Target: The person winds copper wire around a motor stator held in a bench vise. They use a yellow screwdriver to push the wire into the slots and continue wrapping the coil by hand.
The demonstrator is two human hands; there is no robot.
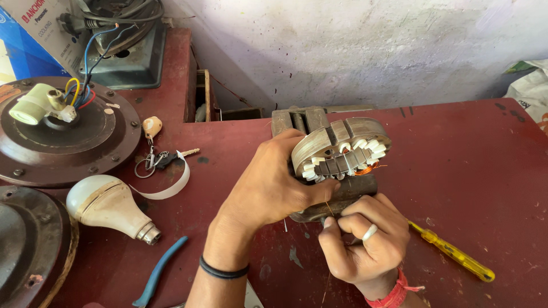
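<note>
While in left hand (268,185), stator (341,149) edgewise.

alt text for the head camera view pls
The left hand grips a ring-shaped motor stator over a dark red table, while the right hand pinches a thin copper wire below it. A white bulb lies at left.

There were two round brown metal fan motor housings (63,137) (28,245), one white bulb (108,205), one yellow-handled screwdriver (454,254).
</note>
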